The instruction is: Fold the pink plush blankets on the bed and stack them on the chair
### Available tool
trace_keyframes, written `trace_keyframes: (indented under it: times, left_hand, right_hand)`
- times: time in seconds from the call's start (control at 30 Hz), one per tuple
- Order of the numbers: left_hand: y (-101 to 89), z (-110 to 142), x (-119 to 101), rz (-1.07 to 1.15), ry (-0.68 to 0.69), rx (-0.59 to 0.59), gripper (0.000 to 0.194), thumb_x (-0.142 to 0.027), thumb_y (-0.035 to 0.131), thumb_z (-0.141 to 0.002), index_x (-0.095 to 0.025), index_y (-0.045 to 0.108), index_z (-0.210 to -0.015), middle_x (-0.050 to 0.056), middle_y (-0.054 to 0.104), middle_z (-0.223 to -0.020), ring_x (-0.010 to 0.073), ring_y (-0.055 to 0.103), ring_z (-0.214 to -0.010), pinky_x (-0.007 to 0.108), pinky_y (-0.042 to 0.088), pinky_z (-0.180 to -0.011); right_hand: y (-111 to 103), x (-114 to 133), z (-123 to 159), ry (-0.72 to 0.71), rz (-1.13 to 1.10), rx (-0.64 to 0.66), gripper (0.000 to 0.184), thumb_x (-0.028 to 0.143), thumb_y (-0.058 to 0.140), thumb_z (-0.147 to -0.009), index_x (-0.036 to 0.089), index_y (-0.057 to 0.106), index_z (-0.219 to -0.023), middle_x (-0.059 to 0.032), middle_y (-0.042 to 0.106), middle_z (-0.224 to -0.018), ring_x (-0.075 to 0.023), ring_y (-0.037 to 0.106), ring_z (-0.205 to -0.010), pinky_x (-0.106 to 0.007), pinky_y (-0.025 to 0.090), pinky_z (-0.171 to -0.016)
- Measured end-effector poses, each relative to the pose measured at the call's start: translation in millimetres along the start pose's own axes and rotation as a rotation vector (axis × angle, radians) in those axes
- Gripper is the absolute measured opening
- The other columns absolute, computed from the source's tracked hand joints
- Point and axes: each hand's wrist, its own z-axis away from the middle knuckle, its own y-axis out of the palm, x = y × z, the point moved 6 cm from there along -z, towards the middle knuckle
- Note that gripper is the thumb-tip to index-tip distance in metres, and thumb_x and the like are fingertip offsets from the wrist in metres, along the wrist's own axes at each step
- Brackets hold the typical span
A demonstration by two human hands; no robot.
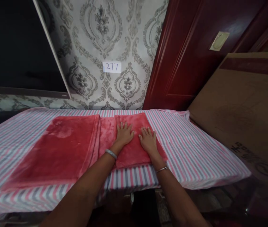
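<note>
A red plush blanket (60,151) lies partly folded on a striped cloth. Its left and right ends are each folded inward, and a narrow lower strip shows between them. My left hand (124,135) rests flat on the right folded part, near its inner edge, with the fingers spread. My right hand (148,140) lies flat on the same part, closer to the outer right edge, fingers stretched out. Neither hand grips the fabric. The wrists carry a bracelet each.
A pink, grey and white striped cloth (183,148) covers the table. At the right stands a large cardboard box (242,107) beside a dark red door (186,47). A dark screen (22,47) hangs at the left. A paper label (112,66) reading 277 is on the patterned wall.
</note>
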Motion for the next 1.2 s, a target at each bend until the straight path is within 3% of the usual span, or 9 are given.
trace_keyframes:
  times: [0.3,0.57,0.7,0.83,0.97,1.03,1.13,1.2]
  left_hand:
    - [0.9,-2.0,1.6,0.014,0.004,-0.002,0.056,-0.036,0.037,-0.099,-0.023,0.045,-0.153,0.014,0.036,-0.164,0.0419,0.026,-0.152,0.066,0.018,-0.121]
    - [-1.8,-3.2,6.9,0.051,-0.019,-0.006,0.053,-0.026,0.036,-0.099,-0.019,0.046,-0.151,0.014,0.039,-0.162,0.0349,0.028,-0.152,0.058,0.020,-0.124]
    - [-0.9,-4.6,8.9,0.063,-0.013,-0.031,0.053,-0.022,0.038,-0.097,-0.015,0.048,-0.149,0.016,0.040,-0.161,0.0351,0.031,-0.151,0.058,0.022,-0.123]
    - [2.8,-7.4,16.1,0.106,-0.010,-0.099,0.054,-0.016,0.042,-0.093,-0.014,0.050,-0.146,0.017,0.044,-0.158,0.0302,0.037,-0.149,0.053,0.026,-0.124]
    - [8.1,-12.0,28.9,0.282,-0.023,-0.196,0.060,-0.010,0.044,-0.087,-0.015,0.050,-0.147,0.016,0.046,-0.157,0.0289,0.039,-0.148,0.051,0.030,-0.124]
    - [9.4,-14.1,34.3,0.384,-0.017,-0.255,0.061,-0.010,0.044,-0.087,-0.015,0.049,-0.148,0.015,0.047,-0.157,0.0283,0.039,-0.149,0.050,0.031,-0.124]
    - [10.3,-15.9,40.3,0.470,-0.035,-0.330,0.057,-0.014,0.042,-0.092,-0.011,0.048,-0.148,0.017,0.046,-0.157,0.0273,0.037,-0.150,0.046,0.031,-0.125]
    - [12.9,-17.1,40.9,0.451,-0.059,-0.321,0.057,-0.015,0.040,-0.093,-0.009,0.046,-0.149,0.018,0.043,-0.159,0.0273,0.035,-0.151,0.045,0.030,-0.125]
  right_hand:
    - [-2.1,-15.5,-0.2,0.250,-0.016,-0.018,0.058,0.031,0.030,-0.103,0.005,0.046,-0.151,-0.0189,0.039,-0.160,-0.0345,0.032,-0.149,-0.054,0.034,-0.114]
    - [-0.5,-20.2,-0.4,0.267,-0.039,-0.017,0.056,0.026,0.027,-0.102,0.006,0.046,-0.151,-0.0163,0.039,-0.161,-0.0323,0.033,-0.149,-0.050,0.034,-0.115]
    - [3.9,-26.6,-1.6,0.323,-0.033,-0.023,0.057,0.025,0.028,-0.102,0.002,0.044,-0.151,-0.0207,0.042,-0.158,-0.0311,0.037,-0.147,-0.044,0.035,-0.115]
    - [8.1,-33.8,-2.5,0.333,-0.067,-0.025,0.057,0.021,0.027,-0.101,-0.003,0.042,-0.151,-0.0241,0.046,-0.154,-0.0301,0.041,-0.145,-0.042,0.036,-0.114]
    - [-2.0,-36.3,-8.3,0.362,-0.055,0.005,0.059,0.022,0.030,-0.101,0.002,0.036,-0.156,-0.0227,0.034,-0.162,-0.0318,0.031,-0.151,-0.047,0.035,-0.116]
    - [-11.9,-25.1,-18.3,0.288,-0.030,0.014,0.060,0.024,0.032,-0.101,0.011,0.032,-0.160,-0.0173,0.026,-0.167,-0.0327,0.024,-0.154,-0.054,0.031,-0.118]
    - [-17.2,13.1,-38.9,-0.015,-0.011,0.077,0.058,0.025,0.032,-0.102,0.024,0.033,-0.160,-0.0082,0.023,-0.169,-0.0295,0.019,-0.155,-0.056,0.025,-0.121]
    - [-9.8,38.3,-49.4,-0.203,-0.007,0.173,0.058,0.024,0.033,-0.102,0.027,0.035,-0.160,-0.0045,0.024,-0.169,-0.0267,0.019,-0.156,-0.053,0.022,-0.123]
